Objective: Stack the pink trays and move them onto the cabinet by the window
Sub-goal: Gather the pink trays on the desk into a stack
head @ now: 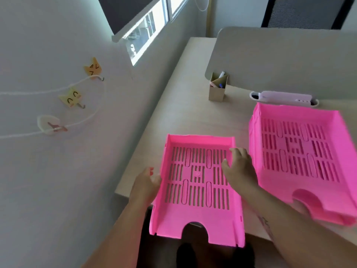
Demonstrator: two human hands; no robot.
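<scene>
A pink slotted tray [197, 192] lies at the desk's near left, its notched front hanging over the desk edge. My left hand [144, 182] presses against the tray's left wall. My right hand [239, 167] rests on its right wall, fingers curled over the rim. To the right on the desk sits a pink tray stack [301, 157], at least two trays nested, untouched by either hand. No cabinet is in view; a window [146, 26] shows at the top.
The light wooden desk [185, 105] runs along a white wall on the left. A cardboard pen holder [217, 88] and a white power strip [284, 97] stand behind the trays. A grey divider panel [280, 57] rises at the back. A dark chair [307, 12] is beyond it.
</scene>
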